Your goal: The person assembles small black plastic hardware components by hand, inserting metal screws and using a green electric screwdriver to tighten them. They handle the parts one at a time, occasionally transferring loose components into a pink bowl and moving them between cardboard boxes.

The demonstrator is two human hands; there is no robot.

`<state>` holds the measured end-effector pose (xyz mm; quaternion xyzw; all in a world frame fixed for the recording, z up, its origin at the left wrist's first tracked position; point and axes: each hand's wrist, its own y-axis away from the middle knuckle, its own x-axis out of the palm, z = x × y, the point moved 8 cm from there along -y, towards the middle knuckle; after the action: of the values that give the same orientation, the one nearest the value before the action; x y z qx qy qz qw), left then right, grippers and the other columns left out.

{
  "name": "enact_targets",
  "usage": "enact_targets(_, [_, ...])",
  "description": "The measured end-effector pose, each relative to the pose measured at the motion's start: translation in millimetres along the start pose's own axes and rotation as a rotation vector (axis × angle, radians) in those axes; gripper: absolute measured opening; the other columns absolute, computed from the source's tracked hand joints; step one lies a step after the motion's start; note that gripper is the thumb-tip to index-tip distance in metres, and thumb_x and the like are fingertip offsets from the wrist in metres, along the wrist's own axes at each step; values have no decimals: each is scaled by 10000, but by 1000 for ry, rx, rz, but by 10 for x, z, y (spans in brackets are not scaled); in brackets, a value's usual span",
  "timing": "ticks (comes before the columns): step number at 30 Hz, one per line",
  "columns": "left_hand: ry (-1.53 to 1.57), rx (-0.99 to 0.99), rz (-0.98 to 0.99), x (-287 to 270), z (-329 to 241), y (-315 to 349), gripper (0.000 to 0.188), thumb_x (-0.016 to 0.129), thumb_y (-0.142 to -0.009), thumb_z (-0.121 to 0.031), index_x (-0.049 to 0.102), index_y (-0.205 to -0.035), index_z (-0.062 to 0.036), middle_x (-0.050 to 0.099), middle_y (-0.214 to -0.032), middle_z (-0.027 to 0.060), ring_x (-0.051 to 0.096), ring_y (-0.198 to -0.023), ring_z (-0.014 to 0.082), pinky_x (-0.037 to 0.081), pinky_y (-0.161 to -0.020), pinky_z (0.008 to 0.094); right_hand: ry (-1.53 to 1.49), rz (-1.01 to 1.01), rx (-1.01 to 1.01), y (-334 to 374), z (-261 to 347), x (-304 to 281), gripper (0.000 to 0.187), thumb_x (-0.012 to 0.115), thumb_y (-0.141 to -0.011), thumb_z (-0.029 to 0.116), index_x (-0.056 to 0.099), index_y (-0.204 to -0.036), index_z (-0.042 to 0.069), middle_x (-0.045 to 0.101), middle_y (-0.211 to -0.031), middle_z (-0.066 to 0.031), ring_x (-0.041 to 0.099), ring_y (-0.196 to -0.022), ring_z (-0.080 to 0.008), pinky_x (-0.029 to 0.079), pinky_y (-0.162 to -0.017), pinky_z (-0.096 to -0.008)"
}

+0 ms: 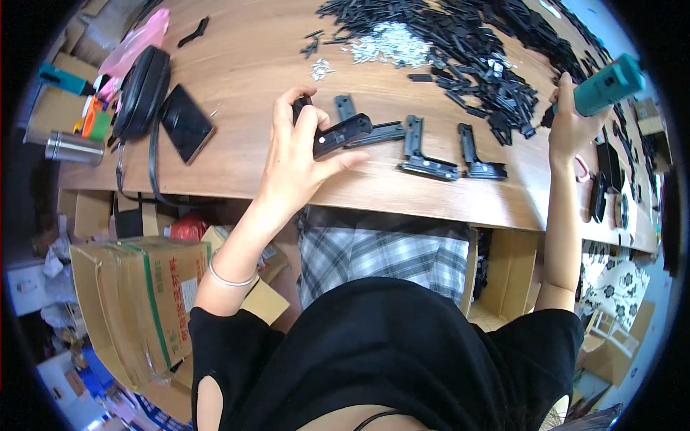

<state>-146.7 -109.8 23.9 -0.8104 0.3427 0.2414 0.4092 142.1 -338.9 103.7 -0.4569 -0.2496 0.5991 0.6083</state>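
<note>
My left hand (291, 151) is closed on a black L-shaped plastic part (346, 135), held just above the table. Its thumb sticks out to the side. Partly hidden behind that piece lies another black L-shaped part (384, 133). To the right, two similar L-shaped parts, one (431, 167) and a second (485, 170), rest on the wood. Over at the table's right side, my right hand (575, 133) grips a teal power screwdriver (609, 86) by its body. The fingers hide part of the tool, and I cannot make out its tip.
A heap of black plastic parts (474, 72) spreads across the back, with small whitish pieces (392, 44) among it. At left are a black phone (187, 123), a black zip case (144, 93) and a metal cup (74, 148). A cardboard box (154, 302) stands below the table's left edge.
</note>
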Motion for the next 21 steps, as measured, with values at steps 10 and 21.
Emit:
enact_targets(10, [-105,-56,184,257,62,-174,387,733,-713,-286,550,-956,-47,382,-1080,163,430,-1039,335,391,-884,414,702,29,-318,381,400,-615,900,709,-731,407,196,-1349,0,332,-1290,-215,238,-1229,-328,187,-990,-461])
enact_targets(21, [84,225,386,900,-850,-110,543,823,-519,-171,530,-965,-79,447,-1181,153,469,-1089,343,401,-893,416,80,688,114,1577,664,-66,458,574,-708,19,547,-1153,126,502,-862,-121,467,-846,-283,431,-723,-368])
